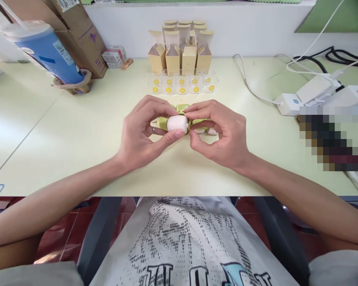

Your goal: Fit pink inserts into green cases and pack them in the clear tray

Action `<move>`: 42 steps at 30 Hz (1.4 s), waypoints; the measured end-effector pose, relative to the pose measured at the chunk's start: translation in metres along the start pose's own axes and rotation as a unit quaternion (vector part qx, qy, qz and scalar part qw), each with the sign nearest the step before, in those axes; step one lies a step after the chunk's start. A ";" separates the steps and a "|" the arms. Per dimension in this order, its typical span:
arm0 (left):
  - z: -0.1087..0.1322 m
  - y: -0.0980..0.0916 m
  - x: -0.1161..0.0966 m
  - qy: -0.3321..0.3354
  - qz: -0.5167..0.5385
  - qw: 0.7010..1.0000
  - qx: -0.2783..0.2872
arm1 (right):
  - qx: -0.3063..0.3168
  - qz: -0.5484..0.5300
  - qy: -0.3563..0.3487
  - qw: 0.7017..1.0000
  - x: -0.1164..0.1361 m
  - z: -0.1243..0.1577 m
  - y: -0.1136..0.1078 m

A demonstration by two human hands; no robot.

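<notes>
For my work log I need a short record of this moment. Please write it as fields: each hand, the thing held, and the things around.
left hand: fingers pinch the small white rounded plastic piece
right hand: fingers pinch the right end of the same piece
under the hands: green plastic pieces on the pale yellow table
behind: small tan cardboard boxes; clear plastic tray with yellow dots
far left: blue plastic cup
right: white power strip with cables

case (177, 123) before tray (181, 84), boxes (180, 49) behind tray
</notes>
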State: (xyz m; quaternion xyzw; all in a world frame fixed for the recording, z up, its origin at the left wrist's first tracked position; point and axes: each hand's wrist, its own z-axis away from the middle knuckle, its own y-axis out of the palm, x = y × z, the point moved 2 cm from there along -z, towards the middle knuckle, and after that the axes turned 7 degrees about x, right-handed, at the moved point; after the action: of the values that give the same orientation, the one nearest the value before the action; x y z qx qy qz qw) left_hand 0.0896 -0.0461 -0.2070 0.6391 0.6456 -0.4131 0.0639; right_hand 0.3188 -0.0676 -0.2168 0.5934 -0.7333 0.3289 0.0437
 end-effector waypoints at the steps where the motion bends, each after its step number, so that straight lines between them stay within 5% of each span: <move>1: 0.000 0.001 0.001 0.001 0.000 1.000 0.000 | 0.000 -0.006 0.000 1.000 0.001 0.000 0.000; 4: 0.000 0.003 0.006 0.012 -0.005 1.000 0.006 | 0.003 -0.006 0.003 1.000 0.005 0.000 0.001; 9: -0.001 0.004 0.003 0.130 -0.053 0.990 0.007 | -0.015 0.036 -0.023 0.999 0.011 0.001 0.002; 17: 0.002 -0.001 -0.009 0.060 -0.060 0.995 0.048 | -0.038 0.074 -0.043 0.996 0.016 0.002 0.003; 33: 0.003 -0.002 -0.005 0.087 -0.115 0.989 0.032 | -0.042 0.103 -0.069 0.991 0.022 -0.003 -0.001; 38: -0.002 -0.004 -0.001 0.077 -0.082 0.993 -0.021 | 0.031 0.092 -0.083 0.992 0.008 -0.003 -0.005; 42: -0.005 -0.005 0.008 0.085 -0.032 0.995 -0.032 | 0.073 0.090 -0.027 0.993 0.001 -0.001 -0.003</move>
State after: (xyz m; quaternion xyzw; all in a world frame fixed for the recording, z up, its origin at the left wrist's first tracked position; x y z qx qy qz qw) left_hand 0.0862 -0.0362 -0.2069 0.6488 0.6816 -0.3380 0.0156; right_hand 0.3204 -0.0678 -0.2141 0.5354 -0.7588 0.3677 -0.0490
